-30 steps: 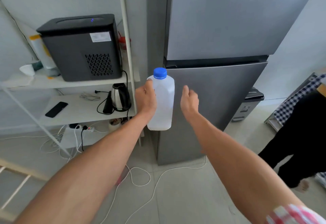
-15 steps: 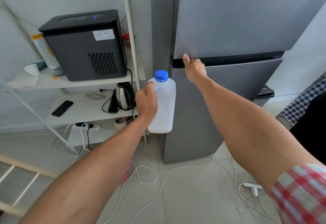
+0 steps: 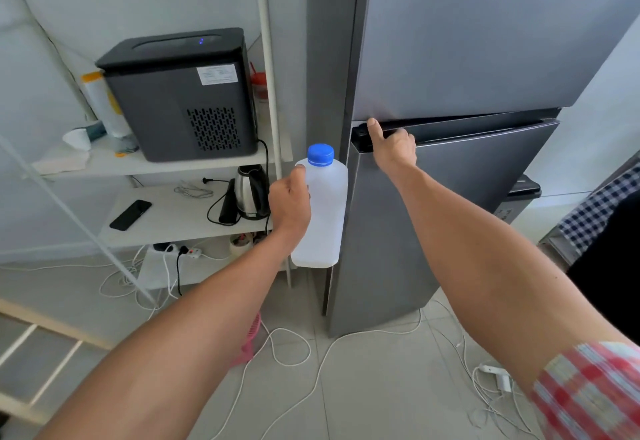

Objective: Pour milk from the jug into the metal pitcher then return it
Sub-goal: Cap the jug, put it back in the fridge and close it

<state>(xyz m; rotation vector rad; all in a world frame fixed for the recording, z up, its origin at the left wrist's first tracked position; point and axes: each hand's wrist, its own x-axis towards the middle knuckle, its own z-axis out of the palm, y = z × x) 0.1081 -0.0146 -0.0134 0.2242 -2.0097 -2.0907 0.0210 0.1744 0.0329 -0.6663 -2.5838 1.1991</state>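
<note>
Left hand (image 3: 289, 199) wrapped around capped milk jug (image 3: 323, 211), upright, beside the fridge (image 3: 467, 59). Right hand (image 3: 393, 147) fingers hooked into lower door (image 3: 450, 204) handle recess, door slightly ajar.

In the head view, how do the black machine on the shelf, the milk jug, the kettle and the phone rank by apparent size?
Largest to smallest:
1. black machine
2. milk jug, though it is nearer the camera
3. kettle
4. phone
</note>
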